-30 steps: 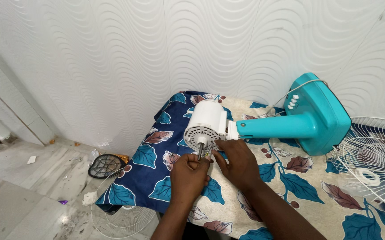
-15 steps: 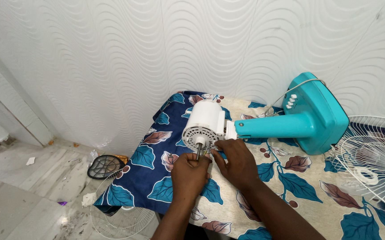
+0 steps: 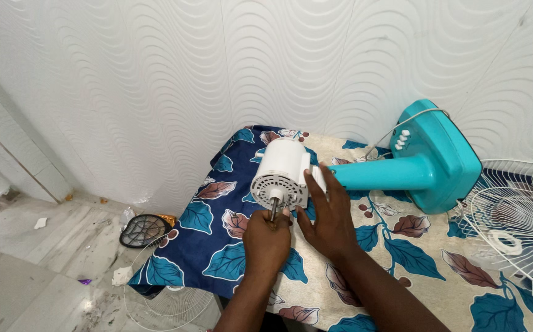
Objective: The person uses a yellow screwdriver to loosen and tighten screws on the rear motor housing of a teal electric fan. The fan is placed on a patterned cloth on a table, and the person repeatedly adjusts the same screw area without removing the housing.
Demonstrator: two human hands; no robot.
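Head camera looks down on a tabletop draped with a leaf-patterned cloth, dark blue at its left edge and cream across the rest. On it lies a dismantled fan: its white motor housing sits near the back left corner, and its teal neck runs to the right into the teal base, which stands on edge against the wall near the back right corner. So the fan's long axis lies roughly along the back edge of the tabletop, slightly tilted, with the vented motor face turned toward the front left and the metal shaft pointing out of it toward the person.

The left hand is clenched around the tip of the shaft, fingers curled on it just below the motor face. The right hand lies open and flat with fingers stretched, pressing against the right side of the motor housing where the neck joins it; it grips nothing.

A white wire fan guard rests at the right edge of the tabletop, dished upward, with only its round hub inside. On the floor to the left lie a small dark round grille and another white wire guard, partly under the hanging cloth.
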